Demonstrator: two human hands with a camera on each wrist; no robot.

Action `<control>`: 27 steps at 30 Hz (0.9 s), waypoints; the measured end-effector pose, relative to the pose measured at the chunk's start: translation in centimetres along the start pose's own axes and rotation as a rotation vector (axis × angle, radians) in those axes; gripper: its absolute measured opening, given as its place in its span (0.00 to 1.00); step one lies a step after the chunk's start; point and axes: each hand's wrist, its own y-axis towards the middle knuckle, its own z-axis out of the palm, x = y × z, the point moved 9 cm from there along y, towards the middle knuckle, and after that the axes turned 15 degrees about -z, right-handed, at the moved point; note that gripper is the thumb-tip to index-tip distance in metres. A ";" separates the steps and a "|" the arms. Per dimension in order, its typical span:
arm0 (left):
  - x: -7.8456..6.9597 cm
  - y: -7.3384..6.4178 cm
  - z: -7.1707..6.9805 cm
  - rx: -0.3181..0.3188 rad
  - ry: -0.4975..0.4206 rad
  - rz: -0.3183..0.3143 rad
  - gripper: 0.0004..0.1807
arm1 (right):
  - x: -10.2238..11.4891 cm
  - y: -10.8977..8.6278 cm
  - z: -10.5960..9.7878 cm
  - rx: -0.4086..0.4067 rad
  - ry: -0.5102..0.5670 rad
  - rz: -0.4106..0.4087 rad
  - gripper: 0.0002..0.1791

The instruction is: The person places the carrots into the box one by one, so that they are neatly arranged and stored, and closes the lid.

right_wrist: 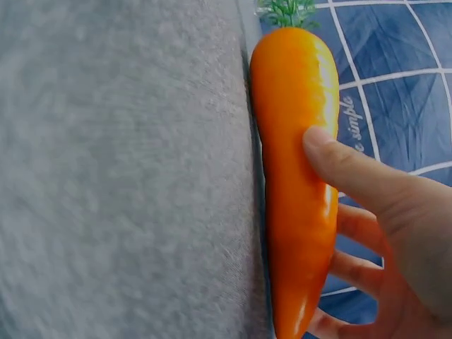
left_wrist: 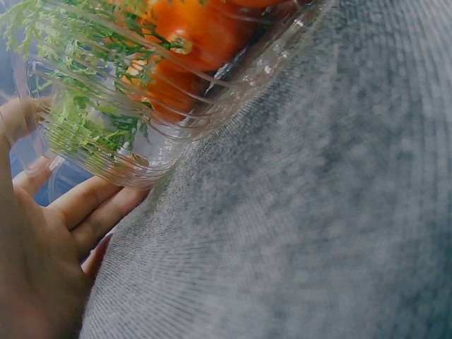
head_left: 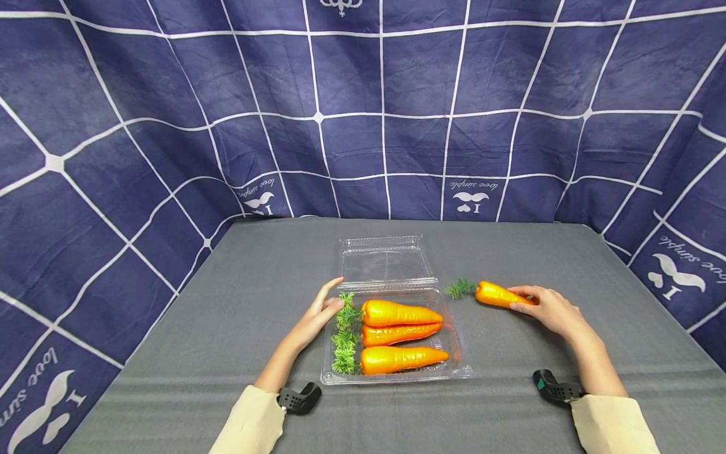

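A clear plastic clamshell container (head_left: 462,372) lies with its lid folded back. In it are three orange carrots (head_left: 399,359), their leafy green tops (head_left: 344,340) along the left side. My left hand (head_left: 314,318) rests against the container's left side, thumb near the rim; the left wrist view shows the fingers (left_wrist: 92,201) fairly straight against the outer wall. Right of the container, my right hand (head_left: 553,309) holds another carrot (right_wrist: 293,162) by its narrow half, thumb on top and fingers around the far side. Its green top (head_left: 461,289) points left, toward the container.
The transparent lid (head_left: 386,265) lies on the grey cloth-covered table (head_left: 272,271) behind the container. A blue curtain (head_left: 351,145) with white grid lines hangs at the back and sides. Each wrist wears a black camera band (head_left: 300,398).
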 end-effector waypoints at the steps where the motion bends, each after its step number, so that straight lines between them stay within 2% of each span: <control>1: 0.0 0.0 0.0 0.000 0.000 -0.001 0.29 | 0.1 0.0 0.0 0.004 0.002 -0.003 0.27; 9: 0.0 0.0 0.0 0.010 -0.002 -0.019 0.29 | 0.0 -0.3 -0.5 0.033 0.017 0.015 0.28; 16: -2.1 -1.3 0.4 0.021 0.033 -0.014 0.30 | 0.5 -0.4 -1.2 0.036 0.026 0.021 0.28; 27: -2.2 -1.4 0.4 0.020 0.016 -0.023 0.30 | 1.2 -0.4 -2.4 0.010 0.009 0.006 0.28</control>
